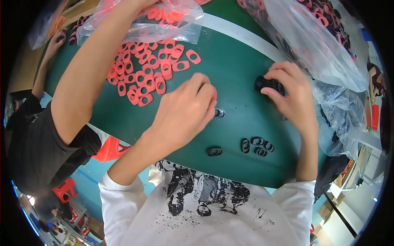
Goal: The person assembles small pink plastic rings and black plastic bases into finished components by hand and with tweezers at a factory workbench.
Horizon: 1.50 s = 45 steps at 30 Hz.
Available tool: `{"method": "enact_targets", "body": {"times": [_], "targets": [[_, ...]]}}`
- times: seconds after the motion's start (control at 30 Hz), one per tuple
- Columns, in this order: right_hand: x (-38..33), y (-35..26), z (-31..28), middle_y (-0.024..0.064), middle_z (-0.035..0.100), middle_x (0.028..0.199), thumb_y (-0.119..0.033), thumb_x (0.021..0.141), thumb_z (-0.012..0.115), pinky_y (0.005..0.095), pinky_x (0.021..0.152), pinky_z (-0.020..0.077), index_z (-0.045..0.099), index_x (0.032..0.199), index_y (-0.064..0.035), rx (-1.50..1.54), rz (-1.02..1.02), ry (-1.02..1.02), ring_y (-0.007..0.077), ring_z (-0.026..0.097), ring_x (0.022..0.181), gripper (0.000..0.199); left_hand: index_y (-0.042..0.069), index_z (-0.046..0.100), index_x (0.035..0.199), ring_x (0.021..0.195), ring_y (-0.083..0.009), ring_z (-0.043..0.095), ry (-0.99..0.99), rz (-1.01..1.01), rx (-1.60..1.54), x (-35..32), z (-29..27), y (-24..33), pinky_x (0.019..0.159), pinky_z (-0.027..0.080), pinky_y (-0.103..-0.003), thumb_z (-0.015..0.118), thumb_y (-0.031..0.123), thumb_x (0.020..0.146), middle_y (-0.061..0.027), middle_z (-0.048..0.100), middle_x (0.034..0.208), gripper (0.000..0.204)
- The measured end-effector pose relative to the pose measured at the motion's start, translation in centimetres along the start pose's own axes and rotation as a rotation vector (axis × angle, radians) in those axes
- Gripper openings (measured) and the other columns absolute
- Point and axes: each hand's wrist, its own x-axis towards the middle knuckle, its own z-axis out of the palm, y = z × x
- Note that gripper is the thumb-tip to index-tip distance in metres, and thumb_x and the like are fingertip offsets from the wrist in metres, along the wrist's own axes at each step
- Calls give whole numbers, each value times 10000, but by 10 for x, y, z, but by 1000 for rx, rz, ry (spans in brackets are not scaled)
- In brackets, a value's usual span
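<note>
A: Green table, crowded; a co-worker's arm reaches across its left side into a clear bag, above a heap of red oval rings.

B: And the hands?

A: The right hand pinches a black part near the right edge. The left hand is curled, fingertips pressed together; on what, I cannot tell.

B: Risks?

A: The loose black rings lie near the front edge; a forearm sweep could knock them off, I'd judge.
</note>
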Motion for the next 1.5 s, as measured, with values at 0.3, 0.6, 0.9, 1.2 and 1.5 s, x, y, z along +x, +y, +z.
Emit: {"method": "enact_targets", "body": {"times": [0.3, 0.6, 0.9, 1.2, 1.5], "targets": [[-1, -8, 29, 112, 630, 1048, -15, 668, 774, 396, 826, 479, 602, 911, -6, 132, -36, -56, 305, 585, 976, 298, 12, 612, 927, 667, -283, 612, -68, -274, -157, 1, 6, -12, 598, 487, -374, 646, 55, 856, -99, 588, 889, 89], [3, -16, 37, 94, 627, 1099, -50, 670, 798, 367, 843, 430, 612, 867, -34, 16, -39, -52, 287, 580, 1001, 271, 34, 609, 1055, 713, -268, 625, -98, -262, -128, -6, 7, -7, 547, 503, -392, 712, 107, 808, -90, 543, 947, 278], [8, -44, 41, 106, 644, 1020, -34, 670, 813, 361, 768, 512, 628, 884, -21, 280, -122, 138, 278, 625, 912, 283, 40, 605, 1095, 764, -243, 618, -80, -177, -287, -3, 9, -13, 651, 511, -357, 706, 28, 768, -70, 570, 963, 343], [21, -46, 69, 111, 620, 949, -51, 646, 827, 366, 749, 513, 636, 949, -1, 334, -76, 87, 290, 614, 837, 362, 5, 615, 1024, 725, -272, 608, -13, -170, -406, -3, 11, -21, 614, 475, -376, 596, -70, 771, -106, 558, 856, 265], [34, -38, 63, 96, 605, 873, -127, 638, 826, 345, 674, 494, 664, 879, -5, 268, -86, -161, 260, 602, 797, 315, 6, 623, 1007, 719, -275, 610, 13, -166, -425, -5, 13, -24, 626, 485, -375, 580, -73, 781, -109, 551, 844, 243]]}}
